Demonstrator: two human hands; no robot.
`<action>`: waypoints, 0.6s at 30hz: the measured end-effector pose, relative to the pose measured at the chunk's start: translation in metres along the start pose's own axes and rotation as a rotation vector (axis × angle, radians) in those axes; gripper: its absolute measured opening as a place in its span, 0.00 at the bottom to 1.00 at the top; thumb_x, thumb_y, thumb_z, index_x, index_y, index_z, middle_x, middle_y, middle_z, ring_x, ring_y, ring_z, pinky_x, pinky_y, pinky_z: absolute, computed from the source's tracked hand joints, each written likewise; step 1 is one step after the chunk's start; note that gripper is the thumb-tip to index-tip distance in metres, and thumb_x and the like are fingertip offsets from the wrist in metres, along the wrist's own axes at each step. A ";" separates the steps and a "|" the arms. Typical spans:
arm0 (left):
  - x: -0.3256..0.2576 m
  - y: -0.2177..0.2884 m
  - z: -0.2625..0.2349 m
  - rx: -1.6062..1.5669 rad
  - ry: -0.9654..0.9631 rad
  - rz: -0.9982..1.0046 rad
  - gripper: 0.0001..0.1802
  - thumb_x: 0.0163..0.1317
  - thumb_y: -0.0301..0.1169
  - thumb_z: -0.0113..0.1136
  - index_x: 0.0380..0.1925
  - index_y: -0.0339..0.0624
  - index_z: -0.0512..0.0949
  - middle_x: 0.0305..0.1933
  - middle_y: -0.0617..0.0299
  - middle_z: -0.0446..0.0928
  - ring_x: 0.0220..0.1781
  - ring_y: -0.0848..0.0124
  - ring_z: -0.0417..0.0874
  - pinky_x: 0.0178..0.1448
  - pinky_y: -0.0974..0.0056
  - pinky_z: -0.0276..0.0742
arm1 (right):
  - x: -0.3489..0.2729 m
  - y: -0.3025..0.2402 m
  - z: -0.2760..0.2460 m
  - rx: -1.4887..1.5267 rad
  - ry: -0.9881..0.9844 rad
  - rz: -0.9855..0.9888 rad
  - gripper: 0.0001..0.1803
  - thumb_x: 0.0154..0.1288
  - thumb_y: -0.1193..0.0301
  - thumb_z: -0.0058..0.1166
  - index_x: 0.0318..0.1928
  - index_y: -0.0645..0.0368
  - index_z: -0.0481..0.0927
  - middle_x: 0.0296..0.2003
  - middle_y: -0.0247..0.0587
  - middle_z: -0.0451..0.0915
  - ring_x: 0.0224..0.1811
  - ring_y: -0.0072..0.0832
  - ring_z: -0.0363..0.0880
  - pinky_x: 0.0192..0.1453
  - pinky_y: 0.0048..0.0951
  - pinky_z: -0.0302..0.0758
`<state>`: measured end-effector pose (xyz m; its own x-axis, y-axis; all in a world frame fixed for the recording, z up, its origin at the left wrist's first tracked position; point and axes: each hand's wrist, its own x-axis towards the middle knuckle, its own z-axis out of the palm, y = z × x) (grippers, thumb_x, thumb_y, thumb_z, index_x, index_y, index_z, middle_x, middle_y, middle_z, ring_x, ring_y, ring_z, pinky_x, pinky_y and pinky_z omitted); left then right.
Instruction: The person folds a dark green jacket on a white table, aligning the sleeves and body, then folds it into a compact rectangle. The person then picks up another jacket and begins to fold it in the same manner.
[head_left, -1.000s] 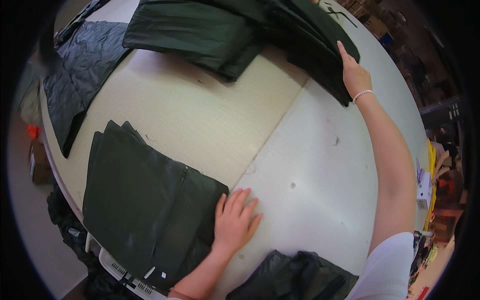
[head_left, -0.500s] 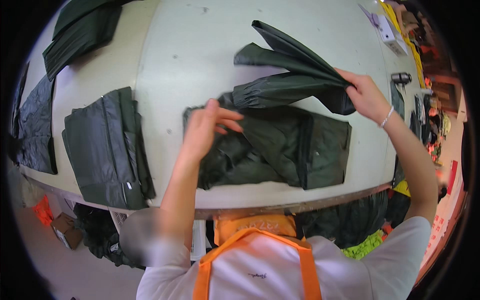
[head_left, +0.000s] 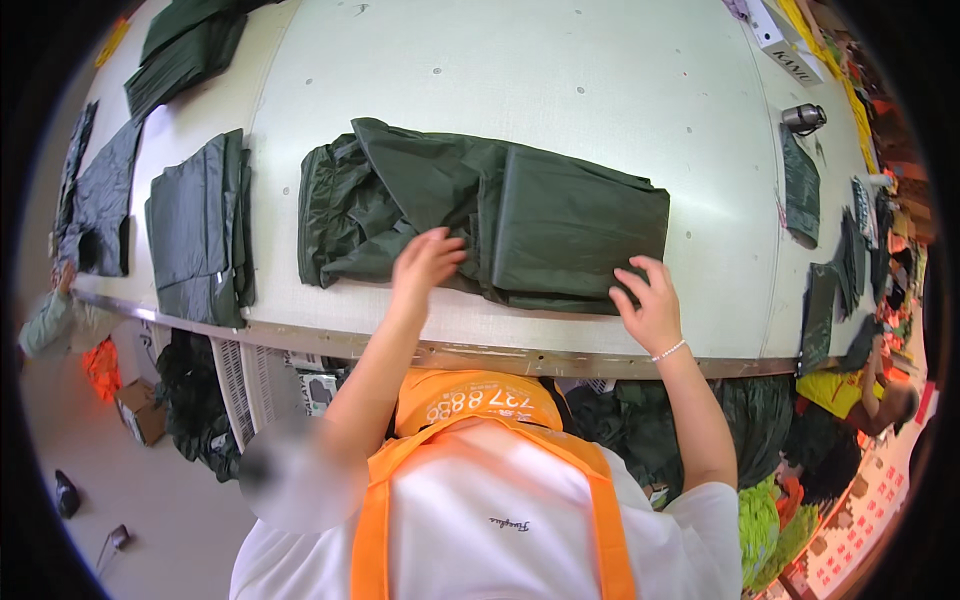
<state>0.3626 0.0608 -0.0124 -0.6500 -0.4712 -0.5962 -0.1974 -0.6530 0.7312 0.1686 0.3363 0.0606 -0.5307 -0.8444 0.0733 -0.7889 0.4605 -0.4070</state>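
A dark green, slightly shiny garment (head_left: 580, 225) lies folded lengthwise across the table before me. Its right half is a smooth flat panel; the left end is crumpled, with a gathered edge. My left hand (head_left: 428, 265) hovers at or touches its near middle, fingers apart and slightly blurred. At the near right corner, my right hand (head_left: 647, 300) has its fingers spread and bent against the fabric's edge, gripping nothing that I can see. A beaded bracelet is on my right wrist.
A folded green stack (head_left: 195, 230) lies to the left, with more green garments (head_left: 190, 50) beyond. At right are a white box (head_left: 785, 40), a metal flask (head_left: 803, 119) and green pieces (head_left: 800, 185). The table's near edge (head_left: 540, 357) runs before me. Other people work at both sides.
My right hand has brought the raised sleeve-like part down onto the garment and let go, moving nearer to me. The garment now lies flatter. My view has shifted somewhat.
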 end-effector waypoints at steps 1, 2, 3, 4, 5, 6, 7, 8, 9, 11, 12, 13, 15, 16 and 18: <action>-0.012 0.003 -0.008 0.081 0.087 0.130 0.30 0.64 0.49 0.51 0.58 0.38 0.65 0.55 0.50 0.72 0.55 0.64 0.75 0.52 0.62 0.73 | 0.009 0.003 0.001 0.033 0.075 -0.030 0.20 0.52 0.70 0.62 0.48 0.56 0.79 0.53 0.47 0.71 0.54 0.45 0.70 0.57 0.39 0.69; -0.020 -0.003 -0.022 0.080 0.303 0.117 0.30 0.63 0.48 0.53 0.56 0.37 0.66 0.53 0.51 0.73 0.53 0.65 0.75 0.48 0.63 0.73 | 0.021 0.004 0.000 0.062 0.148 -0.062 0.19 0.52 0.69 0.62 0.47 0.57 0.80 0.52 0.46 0.72 0.53 0.45 0.70 0.57 0.39 0.69; -0.025 -0.011 -0.035 0.076 0.517 0.101 0.29 0.62 0.47 0.56 0.54 0.37 0.67 0.52 0.52 0.73 0.51 0.66 0.76 0.45 0.65 0.74 | 0.039 -0.003 -0.003 -0.011 0.166 -0.184 0.21 0.52 0.67 0.62 0.49 0.55 0.79 0.52 0.44 0.73 0.56 0.45 0.69 0.58 0.39 0.68; -0.031 -0.018 -0.041 0.014 0.700 0.078 0.30 0.60 0.48 0.58 0.54 0.37 0.67 0.51 0.52 0.72 0.50 0.66 0.75 0.44 0.64 0.73 | 0.053 -0.012 -0.004 -0.022 0.143 -0.251 0.25 0.53 0.63 0.62 0.53 0.52 0.76 0.56 0.43 0.70 0.60 0.46 0.66 0.62 0.42 0.65; -0.036 -0.024 -0.046 -0.048 0.884 0.055 0.32 0.58 0.49 0.61 0.54 0.37 0.67 0.51 0.52 0.71 0.50 0.66 0.75 0.43 0.64 0.73 | 0.063 -0.018 -0.005 -0.083 0.043 -0.305 0.32 0.53 0.58 0.61 0.60 0.46 0.71 0.63 0.44 0.63 0.67 0.48 0.56 0.69 0.49 0.55; -0.036 -0.024 -0.049 -0.200 0.952 -0.001 0.30 0.57 0.51 0.60 0.46 0.35 0.70 0.51 0.54 0.72 0.49 0.68 0.76 0.40 0.64 0.73 | 0.068 -0.019 0.002 -0.096 -0.017 -0.328 0.33 0.54 0.55 0.60 0.62 0.42 0.69 0.66 0.43 0.58 0.69 0.49 0.51 0.70 0.52 0.50; -0.031 -0.025 -0.055 -0.279 0.871 0.081 0.31 0.57 0.51 0.61 0.48 0.35 0.69 0.53 0.54 0.71 0.50 0.66 0.76 0.43 0.63 0.73 | 0.072 -0.018 0.010 -0.111 -0.076 -0.359 0.35 0.54 0.52 0.59 0.64 0.39 0.66 0.68 0.43 0.53 0.71 0.50 0.45 0.71 0.55 0.45; -0.021 -0.027 -0.062 -0.352 0.787 0.163 0.32 0.56 0.51 0.62 0.49 0.34 0.69 0.54 0.53 0.71 0.51 0.65 0.76 0.47 0.62 0.73 | 0.073 -0.011 0.020 -0.115 -0.088 -0.348 0.36 0.55 0.51 0.58 0.64 0.39 0.65 0.69 0.43 0.52 0.71 0.51 0.44 0.71 0.56 0.43; -0.010 -0.028 -0.069 -0.425 0.701 0.242 0.34 0.56 0.51 0.62 0.51 0.34 0.69 0.56 0.53 0.71 0.52 0.64 0.75 0.50 0.61 0.72 | 0.071 -0.001 0.034 -0.121 -0.103 -0.337 0.36 0.55 0.49 0.57 0.65 0.38 0.64 0.69 0.42 0.50 0.72 0.51 0.42 0.71 0.57 0.42; 0.013 -0.015 -0.083 -0.607 0.650 0.226 0.31 0.58 0.45 0.62 0.53 0.33 0.69 0.57 0.51 0.71 0.55 0.60 0.74 0.60 0.59 0.68 | 0.074 0.003 0.046 -0.137 -0.115 -0.336 0.36 0.56 0.48 0.55 0.66 0.37 0.63 0.70 0.42 0.49 0.72 0.51 0.41 0.71 0.57 0.41; 0.019 -0.006 -0.089 -0.668 0.543 0.257 0.28 0.59 0.42 0.61 0.52 0.33 0.70 0.56 0.51 0.72 0.55 0.60 0.74 0.61 0.58 0.68 | 0.074 0.002 0.048 -0.140 -0.114 -0.341 0.36 0.57 0.47 0.54 0.66 0.37 0.62 0.70 0.43 0.49 0.72 0.51 0.41 0.71 0.57 0.41; 0.023 0.003 -0.090 -0.724 0.430 0.284 0.25 0.60 0.40 0.60 0.51 0.33 0.70 0.55 0.51 0.73 0.56 0.59 0.74 0.62 0.57 0.68 | 0.072 0.004 0.049 -0.148 -0.114 -0.341 0.36 0.57 0.47 0.53 0.66 0.36 0.62 0.70 0.43 0.48 0.72 0.50 0.41 0.71 0.57 0.41; 0.013 0.024 -0.068 -0.797 0.231 0.429 0.16 0.62 0.30 0.56 0.46 0.32 0.74 0.49 0.52 0.77 0.51 0.59 0.77 0.60 0.54 0.71 | 0.069 0.004 0.053 -0.165 -0.112 -0.341 0.36 0.57 0.46 0.53 0.66 0.35 0.62 0.70 0.43 0.48 0.72 0.50 0.41 0.71 0.57 0.40; 0.002 0.041 -0.036 -0.674 0.253 0.536 0.14 0.62 0.30 0.55 0.45 0.33 0.75 0.47 0.52 0.77 0.49 0.60 0.78 0.58 0.54 0.72 | 0.069 0.006 0.055 -0.177 -0.108 -0.330 0.36 0.57 0.46 0.53 0.66 0.35 0.62 0.70 0.43 0.49 0.72 0.50 0.41 0.71 0.57 0.40; -0.032 0.040 0.034 -0.151 0.339 0.740 0.11 0.62 0.28 0.54 0.43 0.35 0.76 0.45 0.53 0.78 0.46 0.62 0.79 0.56 0.56 0.74 | 0.067 0.007 0.061 -0.182 -0.119 -0.310 0.35 0.57 0.46 0.53 0.66 0.33 0.62 0.70 0.43 0.48 0.72 0.50 0.40 0.71 0.58 0.39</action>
<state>0.3501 0.0700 0.0469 -0.3121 -0.9479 -0.0635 0.3114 -0.1652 0.9358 0.1462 0.2665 0.0074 -0.2274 -0.9721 0.0571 -0.9540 0.2106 -0.2133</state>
